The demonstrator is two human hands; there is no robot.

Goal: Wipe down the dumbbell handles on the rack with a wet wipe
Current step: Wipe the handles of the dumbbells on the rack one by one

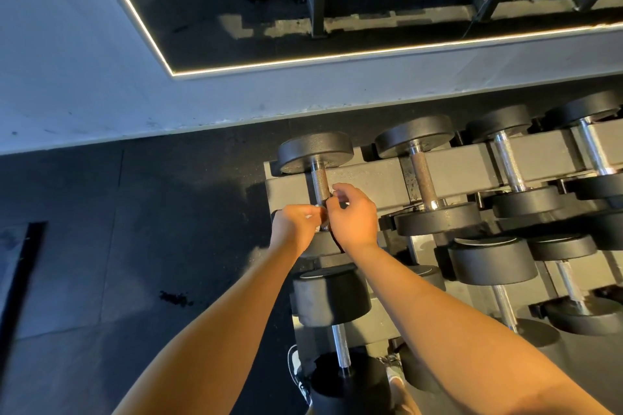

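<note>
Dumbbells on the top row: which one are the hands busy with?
The leftmost dumbbell: the left hand and right hand meet at the near end of its handle; the three dumbbells to its right stand untouched.

We find no legible text, number or brand anywhere in this gym scene. Pale curved marks on the end faces of the black rubber-headed dumbbells (328, 293) on the lower tier of the dark metal rack (371, 175) are too blurred to read.
</note>
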